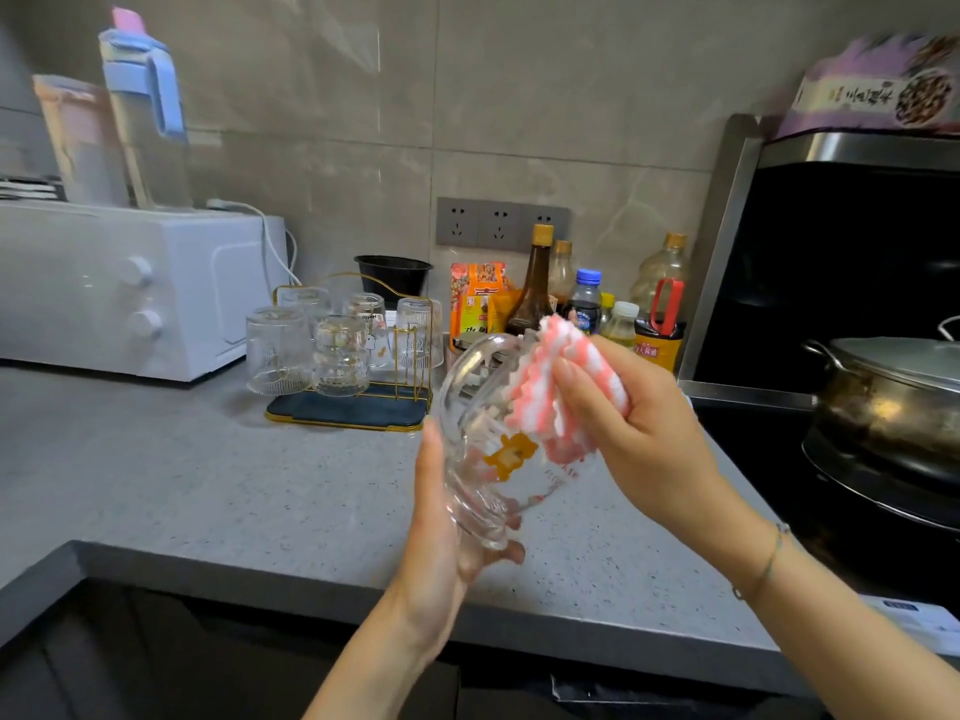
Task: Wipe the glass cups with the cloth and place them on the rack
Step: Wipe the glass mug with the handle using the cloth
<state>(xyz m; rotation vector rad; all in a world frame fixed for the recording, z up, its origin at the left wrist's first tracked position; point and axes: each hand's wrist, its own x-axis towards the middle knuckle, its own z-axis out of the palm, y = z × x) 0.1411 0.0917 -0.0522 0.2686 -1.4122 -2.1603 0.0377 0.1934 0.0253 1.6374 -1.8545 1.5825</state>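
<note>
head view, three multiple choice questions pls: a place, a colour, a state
1. Where is the rack? A on the floor B on the counter beside the white oven C on a shelf
2. The cloth is: A blue B green C pink and white
3. The held cup is: A tilted in the left hand B standing on the counter C on the rack
Answers: 1 B, it stands right of the oven; 2 C, its stripes show; 3 A, the right hand presses the cloth on it.
</note>
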